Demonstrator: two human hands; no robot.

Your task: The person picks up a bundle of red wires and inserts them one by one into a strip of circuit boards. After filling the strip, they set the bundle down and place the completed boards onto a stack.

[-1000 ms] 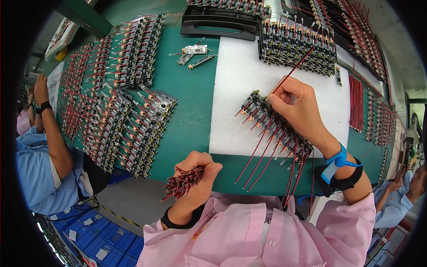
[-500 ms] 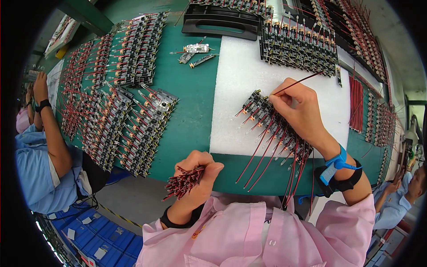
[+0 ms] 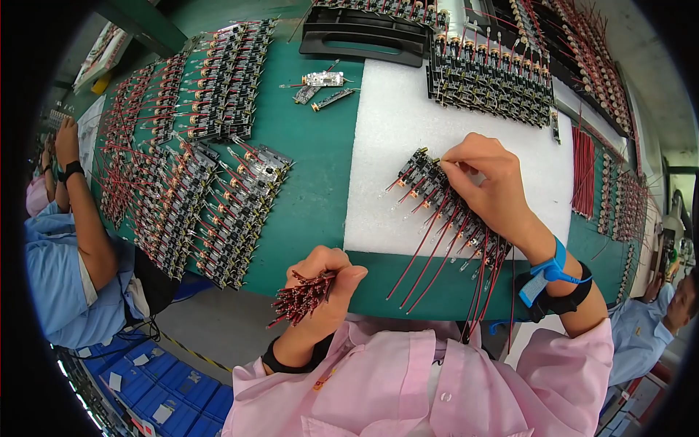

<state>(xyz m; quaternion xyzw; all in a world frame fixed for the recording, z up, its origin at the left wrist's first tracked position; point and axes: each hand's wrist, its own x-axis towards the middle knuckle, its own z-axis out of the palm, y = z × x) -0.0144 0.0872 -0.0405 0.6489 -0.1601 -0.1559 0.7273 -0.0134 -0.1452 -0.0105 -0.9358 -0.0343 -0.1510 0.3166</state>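
On the near part of the white foam sheet (image 3: 386,124), a strip of circuit boards (image 3: 422,171) lies diagonally, from far left to near right; its attached red wires point toward the near side, the longer ones passing over the sheet's edge. The right hand (image 3: 491,178) is positioned at the strip's far-left end, thumb and forefinger pinched together at the edge; from my position I cannot tell what is between the tips. A blue wrist strap (image 3: 546,271) is fitted on this arm. The left hand (image 3: 341,291), near and left of the strip, is closed around a bundle of dark red wires (image 3: 300,298), ends facing left. Board panels (image 3: 222,95) cover the left of the green bench (image 3: 313,175). A board stack (image 3: 488,80) sits far right on the sheet; loose red wires (image 3: 583,175) lie right of it.
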